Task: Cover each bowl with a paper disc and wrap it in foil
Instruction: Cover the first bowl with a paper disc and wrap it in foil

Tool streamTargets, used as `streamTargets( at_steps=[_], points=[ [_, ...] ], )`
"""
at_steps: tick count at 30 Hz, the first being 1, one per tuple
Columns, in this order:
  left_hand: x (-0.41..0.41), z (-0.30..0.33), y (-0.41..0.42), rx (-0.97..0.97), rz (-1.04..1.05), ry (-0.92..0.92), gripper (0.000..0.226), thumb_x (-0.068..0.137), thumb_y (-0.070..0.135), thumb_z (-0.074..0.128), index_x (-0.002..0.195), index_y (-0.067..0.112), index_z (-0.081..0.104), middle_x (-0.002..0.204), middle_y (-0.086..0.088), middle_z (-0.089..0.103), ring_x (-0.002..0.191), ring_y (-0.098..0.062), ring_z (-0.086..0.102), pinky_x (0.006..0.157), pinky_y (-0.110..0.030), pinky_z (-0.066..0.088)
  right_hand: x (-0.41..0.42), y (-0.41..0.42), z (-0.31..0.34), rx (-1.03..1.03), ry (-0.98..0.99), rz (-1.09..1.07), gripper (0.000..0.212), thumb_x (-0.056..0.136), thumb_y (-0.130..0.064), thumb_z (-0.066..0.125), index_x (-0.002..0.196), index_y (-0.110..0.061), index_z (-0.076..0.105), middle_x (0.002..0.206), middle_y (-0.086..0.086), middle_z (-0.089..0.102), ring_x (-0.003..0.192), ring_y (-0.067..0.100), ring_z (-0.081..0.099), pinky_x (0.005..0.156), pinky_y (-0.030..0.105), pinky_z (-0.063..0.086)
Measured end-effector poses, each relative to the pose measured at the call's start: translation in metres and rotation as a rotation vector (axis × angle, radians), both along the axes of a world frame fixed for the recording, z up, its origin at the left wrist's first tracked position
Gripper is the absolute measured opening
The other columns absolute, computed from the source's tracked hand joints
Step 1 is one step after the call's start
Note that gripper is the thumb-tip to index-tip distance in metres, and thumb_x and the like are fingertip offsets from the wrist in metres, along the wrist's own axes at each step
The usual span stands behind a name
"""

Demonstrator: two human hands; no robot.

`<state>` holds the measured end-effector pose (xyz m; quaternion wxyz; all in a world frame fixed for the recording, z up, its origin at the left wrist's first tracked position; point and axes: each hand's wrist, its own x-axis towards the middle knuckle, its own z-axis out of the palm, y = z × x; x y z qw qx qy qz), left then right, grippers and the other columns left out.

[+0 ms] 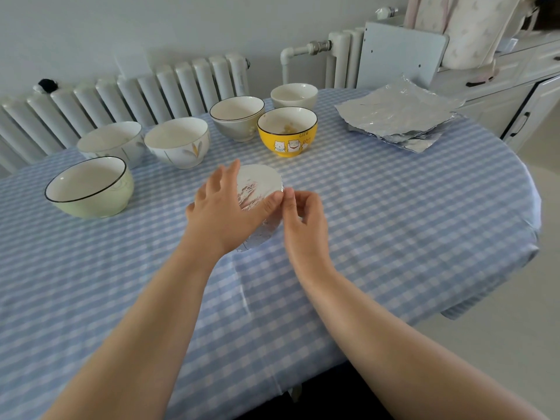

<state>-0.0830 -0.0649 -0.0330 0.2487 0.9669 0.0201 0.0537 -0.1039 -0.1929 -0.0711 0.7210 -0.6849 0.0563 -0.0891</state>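
A foil-wrapped bowl [260, 184] stands in the middle of the table. My left hand [225, 207] lies across its top and near side, fingers spread, thumb pressing the foil at the right rim. My right hand [300, 221] is at the bowl's right side, thumb and forefinger pinching the foil at the rim. Several uncovered bowls stand behind: a yellow cat bowl [288, 131], a grey one [237, 118], a cream one [294, 95], two white ones [177, 142] [111, 144] and a pale green one [89, 186]. No paper disc shows.
A stack of foil sheets [400, 112] lies at the table's far right. The table wears a blue checked cloth [394, 207]. A radiator [127, 89] runs along the wall behind, and a white cabinet [515, 95] stands at the right.
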Motion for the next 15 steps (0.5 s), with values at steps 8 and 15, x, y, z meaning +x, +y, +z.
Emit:
streamTargets(
  at_steps=[8,15],
  points=[
    [-0.003,-0.004,0.002,-0.025,0.045,-0.014,0.080,0.087,0.074,0.034,0.155,0.036,0.013,0.164,0.001,0.013,0.148,-0.030,0.016,0.117,-0.056,0.017,0.002,0.012,0.006,0.081,0.003,-0.077,0.023,0.096,-0.039,0.059,0.090,-0.017,0.058,0.102,-0.010,0.067,0.078,-0.019,0.056,0.064,-0.001,0.039],
    [-0.005,-0.004,0.009,-0.135,0.008,-0.007,0.103,0.069,0.088,0.038,0.155,0.036,0.014,0.164,0.005,0.011,0.149,-0.026,0.014,0.118,-0.056,0.017,0.004,0.015,0.008,0.093,0.010,-0.101,0.020,0.096,-0.037,0.059,0.088,-0.019,0.058,0.092,-0.014,0.066,0.072,-0.020,0.056,0.063,0.000,0.039]
  ],
)
